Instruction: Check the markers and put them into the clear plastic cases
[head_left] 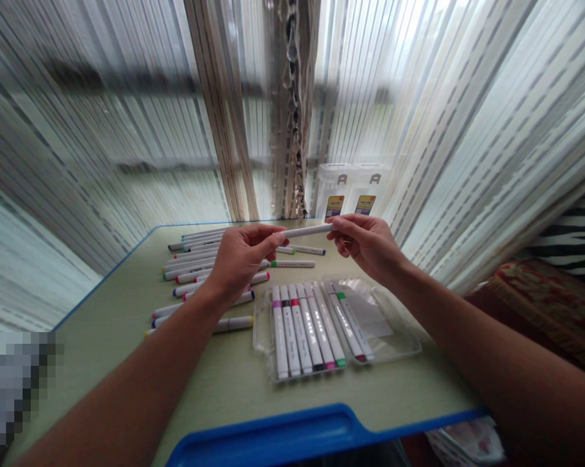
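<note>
A white marker is held level above the table, one end in each hand. My left hand pinches its left end, and my right hand pinches the right end; my fingers cover both tips. Below lies an open clear plastic case with several white markers lined up in its left half and two more across its middle. Many loose markers with coloured ends lie in rows on the left, partly hidden behind my left hand and forearm.
The pale green table has a blue rim with a raised blue tray at the front. Two upright clear cases with yellow labels stand at the back, before striped string curtains. A patterned fabric seat is at the right.
</note>
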Demonstrator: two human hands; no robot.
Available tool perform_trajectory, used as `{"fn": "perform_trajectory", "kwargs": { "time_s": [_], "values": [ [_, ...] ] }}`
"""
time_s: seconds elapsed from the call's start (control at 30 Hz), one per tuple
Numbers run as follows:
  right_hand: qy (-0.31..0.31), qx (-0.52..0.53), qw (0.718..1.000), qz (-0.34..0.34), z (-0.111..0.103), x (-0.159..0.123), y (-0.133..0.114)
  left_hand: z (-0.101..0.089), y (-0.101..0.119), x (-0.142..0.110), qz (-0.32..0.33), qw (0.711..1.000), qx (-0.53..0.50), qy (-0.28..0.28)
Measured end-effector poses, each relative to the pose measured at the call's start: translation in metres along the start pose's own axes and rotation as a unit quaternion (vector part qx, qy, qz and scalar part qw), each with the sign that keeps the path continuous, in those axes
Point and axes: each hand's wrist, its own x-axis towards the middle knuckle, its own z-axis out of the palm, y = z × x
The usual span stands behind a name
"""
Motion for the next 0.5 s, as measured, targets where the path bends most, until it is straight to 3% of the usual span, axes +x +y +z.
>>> {"fn": "perform_trajectory", "kwargs": {
  "time_s": [0.5],
  "values": [
    [-0.055, -0.046, 0.997, -0.02, -0.0001, -0.0019, 0.0052, 0.0041, 0.0053, -0.0038, 0.006, 0.997, 0.082, -0.006]
  ]
}}
